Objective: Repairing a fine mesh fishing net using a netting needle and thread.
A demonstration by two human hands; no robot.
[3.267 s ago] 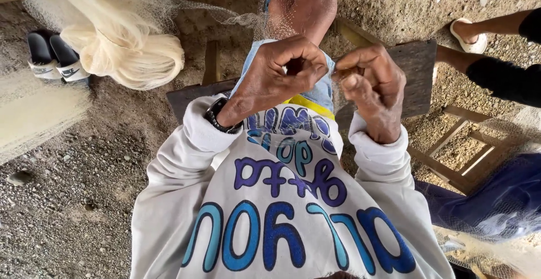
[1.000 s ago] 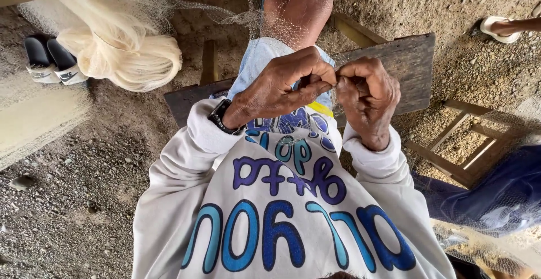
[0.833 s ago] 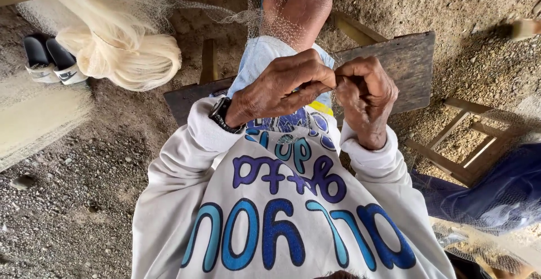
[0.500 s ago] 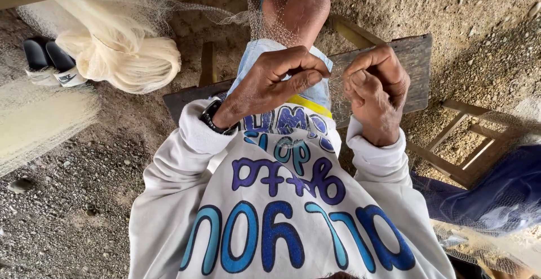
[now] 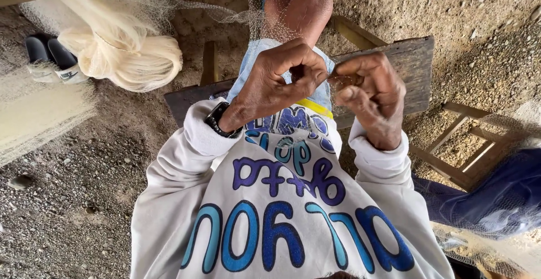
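Item one: my left hand (image 5: 279,82), fingers curled in, thumb and forefinger pinched on the fine translucent monofilament fishing net (image 5: 265,9), black watch at the wrist. What sits inside the pinch beyond mesh I cannot tell.

Item two: my right hand (image 5: 369,96), fingers folded toward the palm, thumb and forefinger closed on the same stretch of net. The two pinches nearly touch, left fingertips just beside right fingertips, over my lap.

Item three: the net itself. From the grip it runs away from me, up over my bare knee (image 5: 298,3), then sweeps off to my left toward the pale cream bundle of gathered netting (image 5: 124,59). Its long axis lies forward and leftward from the hands; the short taut piece lies crosswise between the two pinches. The left hand is the nearer to the bundle.

Item four: weathered dark wooden plank bench (image 5: 411,65) under me, beyond the right hand.

Item five: pair of black-and-white sandals (image 5: 51,59) on the gravel ground (image 5: 67,200), beside the bundle, well apart from both hands.
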